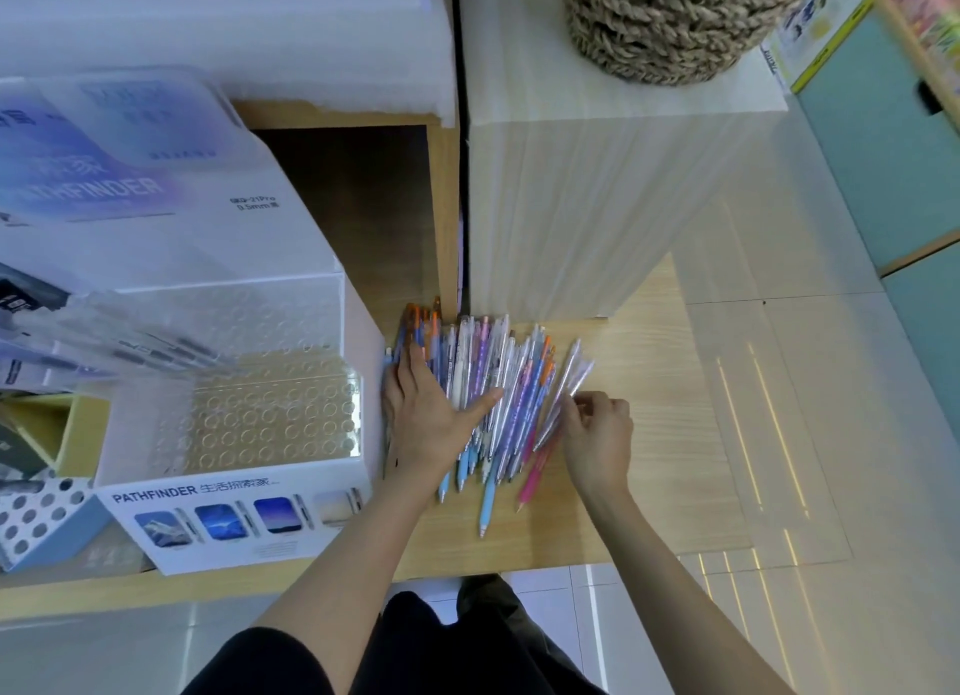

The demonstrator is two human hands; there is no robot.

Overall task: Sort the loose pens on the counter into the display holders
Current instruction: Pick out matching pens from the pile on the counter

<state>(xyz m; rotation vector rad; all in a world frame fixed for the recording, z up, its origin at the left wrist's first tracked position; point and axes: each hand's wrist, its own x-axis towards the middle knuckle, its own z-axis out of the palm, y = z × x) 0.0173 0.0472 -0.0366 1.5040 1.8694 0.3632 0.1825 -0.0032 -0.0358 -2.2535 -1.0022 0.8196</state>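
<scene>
The loose pens (498,377) lay fanned in a pile on the counter (654,450), just beside the display holder (234,491). The left hand (431,419) lay palm-down on the pile's left part, fingers straight, thumb spread rightward, gripping nothing. The right hand (597,434) was at the pile's right edge, its fingers curled and pinching the clear pens (569,377) near their lower ends.

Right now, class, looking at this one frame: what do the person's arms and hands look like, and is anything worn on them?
Both are bare. The left hand and right hand carry no gloves, and no rings, watch or bracelet show. The left forearm and right forearm are uncovered, no sleeve in view. Below them shows dark clothing.
</scene>
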